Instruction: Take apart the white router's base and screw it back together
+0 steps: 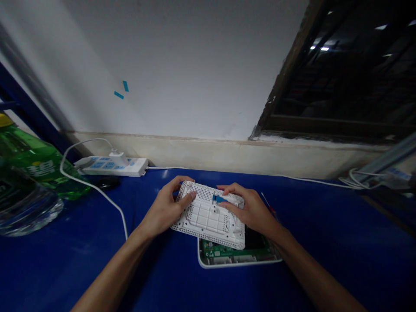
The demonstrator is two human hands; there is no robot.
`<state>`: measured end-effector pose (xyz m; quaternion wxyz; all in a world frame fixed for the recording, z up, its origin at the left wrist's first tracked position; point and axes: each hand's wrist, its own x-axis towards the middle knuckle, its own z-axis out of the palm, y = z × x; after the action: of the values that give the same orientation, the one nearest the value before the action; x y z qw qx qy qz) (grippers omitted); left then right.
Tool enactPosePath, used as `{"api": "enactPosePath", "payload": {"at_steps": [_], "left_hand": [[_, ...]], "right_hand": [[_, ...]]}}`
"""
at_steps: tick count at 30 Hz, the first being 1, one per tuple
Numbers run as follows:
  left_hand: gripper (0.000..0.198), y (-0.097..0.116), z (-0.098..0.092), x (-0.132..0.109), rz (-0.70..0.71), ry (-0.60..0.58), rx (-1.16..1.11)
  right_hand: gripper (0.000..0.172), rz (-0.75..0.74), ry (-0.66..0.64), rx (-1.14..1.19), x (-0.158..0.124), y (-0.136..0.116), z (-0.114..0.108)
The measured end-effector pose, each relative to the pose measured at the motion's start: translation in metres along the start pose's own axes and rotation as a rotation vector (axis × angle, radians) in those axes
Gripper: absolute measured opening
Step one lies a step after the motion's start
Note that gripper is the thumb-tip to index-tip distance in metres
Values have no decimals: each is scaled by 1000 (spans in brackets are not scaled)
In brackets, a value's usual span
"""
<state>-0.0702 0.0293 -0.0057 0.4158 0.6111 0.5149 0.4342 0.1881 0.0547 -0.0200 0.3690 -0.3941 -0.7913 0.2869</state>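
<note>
A white perforated plastic cover (208, 212) is held up at a tilt, its ribbed inner face towards me. My left hand (167, 206) is closed on its left end, thumb on the face and fingers behind the edge. At the upper right of the cover my right hand (248, 206) is closed, thumb and forefinger pinching a small blue piece (219, 199) against the face. Below, partly hidden by the cover, a white casing (240, 264) lies on the table with a green circuit board (224, 250) inside.
On the blue table (81, 260), several things stand left: a green bottle (42, 164), a clear bottle (26, 208), a white power strip (136, 167) with a cable (107, 201), and a dark object (108, 183). A thin red-and-white item (271, 209) lies behind my right hand. The wall (182, 78) rises behind.
</note>
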Motion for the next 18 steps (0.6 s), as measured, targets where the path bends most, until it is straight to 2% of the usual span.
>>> {"api": "enactPosePath", "payload": {"at_steps": [9, 13, 18], "left_hand": [[37, 1, -2, 0, -18, -27, -34], [37, 1, -1, 0, -16, -21, -42], [37, 4, 0, 0, -24, -8, -34]], "right_hand": [[13, -132, 32, -135, 1, 4, -1], [4, -120, 34, -180, 0, 4, -1], [3, -81, -85, -222, 0, -1, -3]]}}
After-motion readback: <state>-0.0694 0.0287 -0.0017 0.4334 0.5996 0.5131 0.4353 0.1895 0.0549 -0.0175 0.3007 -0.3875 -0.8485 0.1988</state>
